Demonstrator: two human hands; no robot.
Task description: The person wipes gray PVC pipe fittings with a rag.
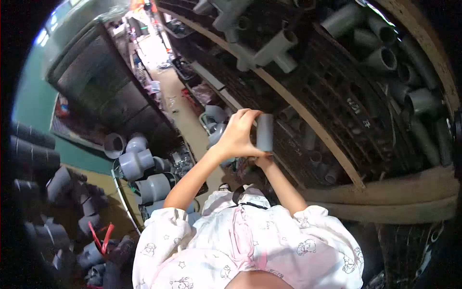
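Just right of the loose grey fittings, the left hand has a wide grip on a grey pipe piece, fingers at the top end, thumb at the bottom. It looks like stiff plastic, light, a bit slick; I'd wrap its middle. The right hand sits at the lower end, mostly hidden; I can't tell its grip.

The short tube between the fingers looks like smooth grey plastic, softly satin. Beyond them, the shelf edge is wood, matt and rough; the sleeve below, printed cloth.
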